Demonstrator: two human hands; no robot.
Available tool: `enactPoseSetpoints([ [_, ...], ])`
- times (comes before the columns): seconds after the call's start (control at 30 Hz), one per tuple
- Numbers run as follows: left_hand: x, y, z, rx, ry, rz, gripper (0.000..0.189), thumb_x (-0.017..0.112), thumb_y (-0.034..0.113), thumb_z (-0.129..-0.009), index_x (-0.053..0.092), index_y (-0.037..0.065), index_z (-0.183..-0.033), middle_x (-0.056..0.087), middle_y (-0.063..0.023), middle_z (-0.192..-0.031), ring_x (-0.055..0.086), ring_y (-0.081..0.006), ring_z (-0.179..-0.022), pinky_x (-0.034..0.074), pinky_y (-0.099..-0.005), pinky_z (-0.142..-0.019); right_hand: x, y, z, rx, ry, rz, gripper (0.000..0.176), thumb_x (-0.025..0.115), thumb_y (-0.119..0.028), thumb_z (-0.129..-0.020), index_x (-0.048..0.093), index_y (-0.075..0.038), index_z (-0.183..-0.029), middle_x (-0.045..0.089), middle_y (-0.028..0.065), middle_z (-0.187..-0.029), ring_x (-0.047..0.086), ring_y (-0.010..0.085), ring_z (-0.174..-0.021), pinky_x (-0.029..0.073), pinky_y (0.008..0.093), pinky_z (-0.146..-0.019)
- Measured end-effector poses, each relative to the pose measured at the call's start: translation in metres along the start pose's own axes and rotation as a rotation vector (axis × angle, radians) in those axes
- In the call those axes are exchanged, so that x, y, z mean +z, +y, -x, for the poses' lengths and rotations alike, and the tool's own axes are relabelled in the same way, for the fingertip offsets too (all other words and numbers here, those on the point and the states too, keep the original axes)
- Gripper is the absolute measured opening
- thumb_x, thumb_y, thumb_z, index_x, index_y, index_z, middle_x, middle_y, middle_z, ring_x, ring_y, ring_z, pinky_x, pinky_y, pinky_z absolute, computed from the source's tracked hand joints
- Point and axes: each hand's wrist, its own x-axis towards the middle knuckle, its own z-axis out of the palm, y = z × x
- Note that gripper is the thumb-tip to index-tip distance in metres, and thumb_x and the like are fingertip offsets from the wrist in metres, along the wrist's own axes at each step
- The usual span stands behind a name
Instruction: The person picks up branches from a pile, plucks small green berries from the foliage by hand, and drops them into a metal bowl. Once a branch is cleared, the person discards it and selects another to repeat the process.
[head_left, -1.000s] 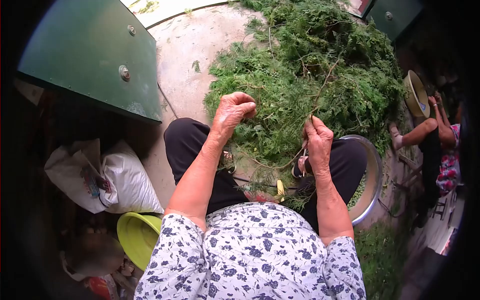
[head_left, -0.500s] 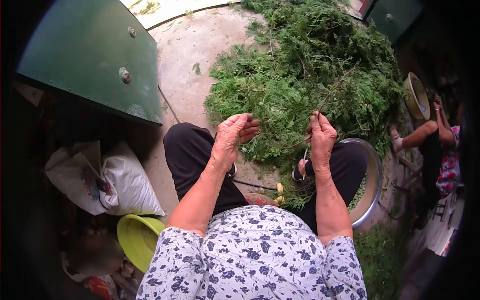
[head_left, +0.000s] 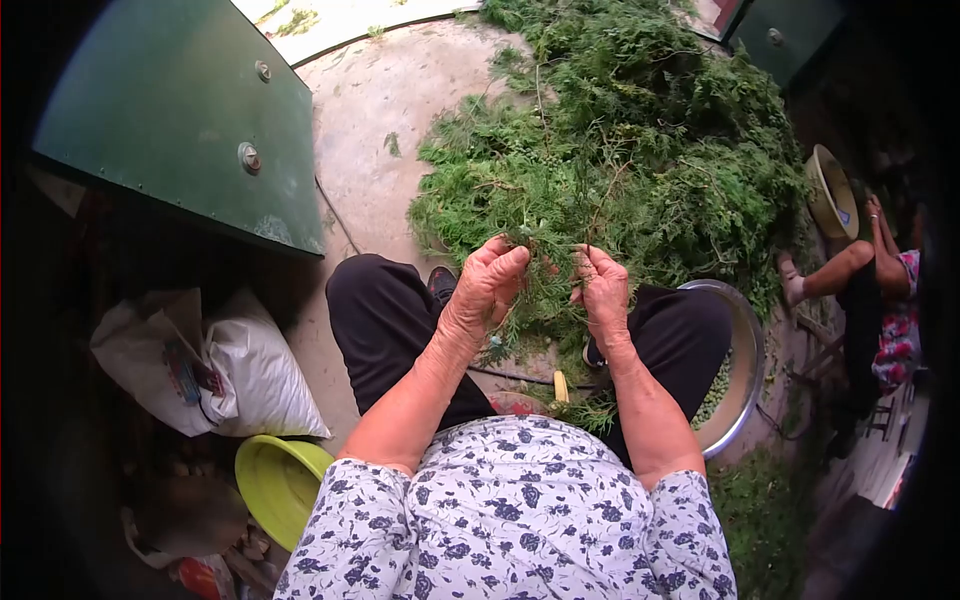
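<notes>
1. Grip: the left hand (head_left: 487, 285) and the right hand (head_left: 603, 295) sit close together at centre frame. The fingers of both are curled and pressed shut on one leafy stem (head_left: 548, 262). The exact fingertip contact is hidden by foliage.
2. Position of the stem: it is held above the lap, at the near edge of the green pile (head_left: 650, 140), and its top merges into that pile.
3. Recommended handling (judgement): hold the stem firmly with one hand and work along it in short pulls with the other. Keep the hands near each other so the thin stem does not snap or whip.
4. Recommended handling (judgement): lift the stem clear of the pile first, because tangled neighbouring sprigs are likely to drag along with it.
5. Nearest receptacle: a metal basin (head_left: 748, 345) stands at right of centre, just beside the right knee. It holds small green pieces that are too small to identify.
6. Obstructions: loose cuttings and a small yellow item (head_left: 560, 385) lie between the knees. A thin cable (head_left: 338, 212) crosses the concrete floor (head_left: 380, 120).
7. Surroundings: a green metal door (head_left: 180, 110) is at upper left, white sacks (head_left: 245, 370) at left and a yellow-green bowl (head_left: 272, 480) at lower left.
8. Another person (head_left: 885, 300) works at the right edge, well apart.
</notes>
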Motion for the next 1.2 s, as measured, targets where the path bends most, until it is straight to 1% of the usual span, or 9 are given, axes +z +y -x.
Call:
enactPoseSetpoints([
  [0.07,0.021,-0.001,0.001,0.041,0.149,-0.203,0.020,0.063,0.012,-0.082,0.056,0.003,-0.099,0.061,-0.0001,-0.081,0.050,-0.0035,-0.058,0.039,-0.0155,-0.048,-0.003,0.000,0.002,0.042,-0.019,0.004,0.022,0.057,-0.017,-0.087,0.061,-0.001,-0.101,0.053,-0.0017,-0.067,0.048,0.0043,-0.052,0.042,0.0203,-0.044],
  [0.17,0.035,0.005,0.007,0.033,0.209,-0.171,0.017,0.063,0.012,-0.082,0.059,0.001,-0.095,0.062,-0.0011,-0.082,0.056,-0.0069,-0.065,0.045,-0.0190,-0.056,-0.009,0.013,-0.006,-0.101,-0.116,0.202,0.032,0.062,-0.016,-0.082,0.057,0.004,-0.106,0.061,0.0038,-0.082,0.056,0.0131,-0.072,0.047,0.0276,-0.069],
  [0.33,0.034,-0.003,0.009,0.071,0.348,-0.319,0.012,0.065,0.012,-0.080,0.062,0.001,-0.085,0.061,-0.0005,-0.076,0.054,-0.0067,-0.062,0.044,-0.0203,-0.056,-0.012,-0.026,-0.002,-0.316,0.192,0.321,0.020,0.062,-0.011,-0.081,0.060,0.002,-0.097,0.062,0.0084,-0.085,0.058,0.0151,-0.077,0.047,0.0265,-0.069],
  [0.43,0.031,-0.012,0.010,0.091,0.343,-0.420,0.011,0.067,0.012,-0.079,0.063,0.002,-0.077,0.059,0.0013,-0.069,0.051,-0.0052,-0.058,0.041,-0.0198,-0.053,-0.006,-0.060,0.017,-0.178,0.042,0.095,0.016,0.063,-0.010,-0.080,0.062,0.001,-0.091,0.060,0.0067,-0.084,0.056,0.0133,-0.074,0.045,0.0247,-0.066],
  [0.53,0.032,-0.019,0.010,0.117,0.335,-0.447,0.011,0.067,0.011,-0.079,0.062,0.002,-0.074,0.056,0.0030,-0.064,0.047,-0.0037,-0.056,0.038,-0.0194,-0.051,0.006,-0.063,0.023,-0.406,-0.105,0.211,0.014,0.065,-0.012,-0.079,0.063,0.001,-0.087,0.058,0.0048,-0.079,0.054,0.0116,-0.071,0.044,0.0239,-0.063],
  [0.67,0.031,-0.023,0.012,0.078,0.310,-0.482,0.009,0.067,0.010,-0.078,0.062,0.003,-0.074,0.056,0.0035,-0.065,0.047,-0.0028,-0.057,0.037,-0.0189,-0.050,0.011,-0.049,0.023,-0.353,-0.221,0.208,0.013,0.064,-0.011,-0.080,0.063,0.001,-0.085,0.058,0.0022,-0.076,0.053,0.0109,-0.068,0.043,0.0239,-0.062],
  [0.77,0.035,-0.025,0.010,0.032,0.344,-0.441,0.005,0.064,0.007,-0.078,0.061,0.004,-0.075,0.056,0.0042,-0.066,0.047,-0.0029,-0.057,0.036,-0.0186,-0.051,0.004,-0.042,0.020,0.051,-0.249,-0.216,0.013,0.061,-0.013,-0.084,0.063,-0.001,-0.081,0.058,-0.0025,-0.073,0.053,0.0067,-0.063,0.041,0.0196,-0.058],
  [0.93,0.017,-0.019,0.000,0.093,0.515,-0.183,0.012,0.066,0.013,-0.081,0.056,0.005,-0.080,0.056,-0.0003,-0.067,0.052,-0.0080,-0.048,0.046,-0.0220,-0.044,-0.023,-0.050,0.013,0.091,-0.256,-0.586,0.017,0.057,-0.008,-0.085,0.053,-0.001,-0.100,0.059,0.0089,-0.092,0.058,0.0137,-0.075,0.045,0.0216,-0.058],
  [1.2,0.013,-0.018,-0.012,0.180,0.642,-0.083,0.013,0.063,0.014,-0.082,0.052,0.007,-0.081,0.053,-0.0012,-0.066,0.051,-0.0112,-0.048,0.048,-0.0274,-0.043,-0.009,-0.051,0.046,0.041,-0.429,-0.159,0.026,0.070,-0.004,-0.073,0.058,-0.004,-0.096,0.053,-0.0047,-0.079,0.047,0.0028,-0.068,0.039,0.0161,-0.060],
])
